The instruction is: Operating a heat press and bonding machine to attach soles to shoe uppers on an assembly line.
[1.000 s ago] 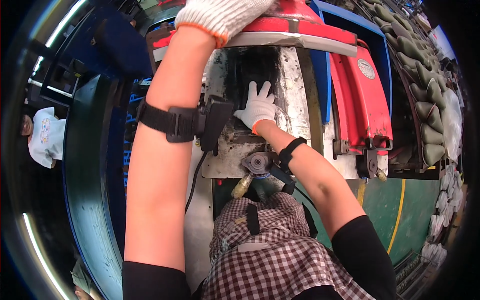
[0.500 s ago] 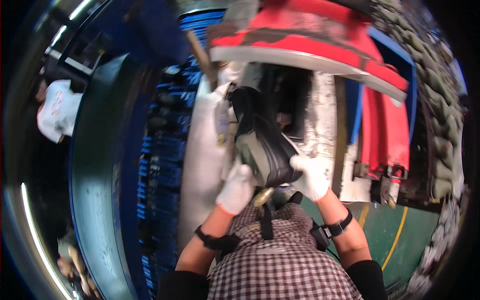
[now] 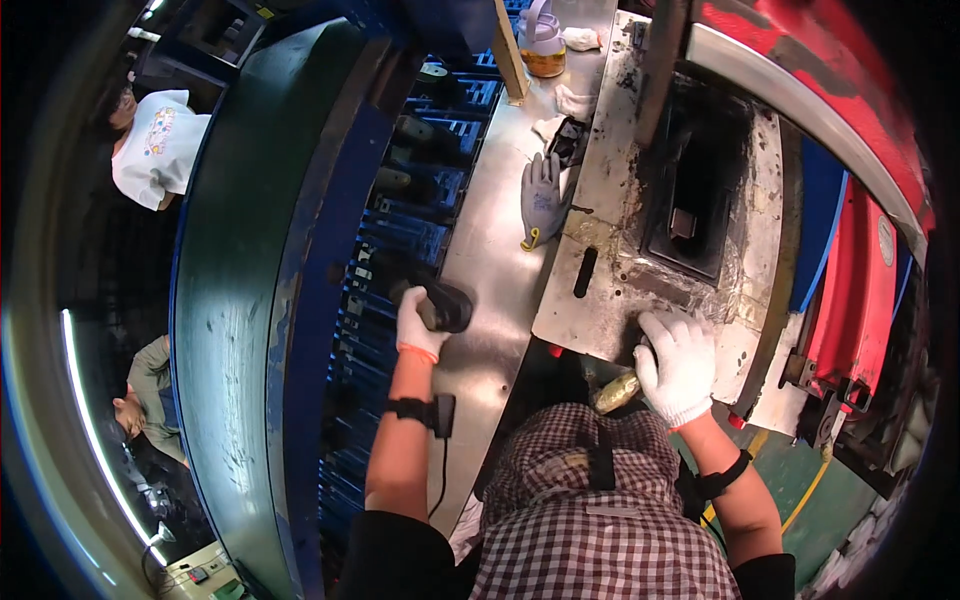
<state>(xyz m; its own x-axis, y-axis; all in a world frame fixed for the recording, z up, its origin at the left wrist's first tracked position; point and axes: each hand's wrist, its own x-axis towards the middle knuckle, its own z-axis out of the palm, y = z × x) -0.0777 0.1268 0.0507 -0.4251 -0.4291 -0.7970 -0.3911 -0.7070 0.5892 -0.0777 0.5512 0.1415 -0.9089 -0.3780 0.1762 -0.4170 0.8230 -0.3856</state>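
My left hand [image 3: 420,325], in a white glove, grips a black moulded part [image 3: 443,305] over the left edge of a steel bench [image 3: 490,280], next to a blue rack [image 3: 385,250]. My right hand [image 3: 680,365], also gloved, rests flat with fingers spread on the near edge of a grimy metal press plate [image 3: 620,250]. The plate has a dark rectangular cavity [image 3: 695,200] just beyond my right hand.
A spare grey glove [image 3: 541,200] lies on the bench. A plastic jar [image 3: 541,40] and rags stand at the far end. A red machine guard [image 3: 860,300] is on the right. Two other people [image 3: 150,145] stand to the left beyond a large curved green panel [image 3: 230,300].
Both hands held the black part in front of the press cavity half a second ago. Now my left hand alone has carried it left over the bench, and my right hand rests on the plate.
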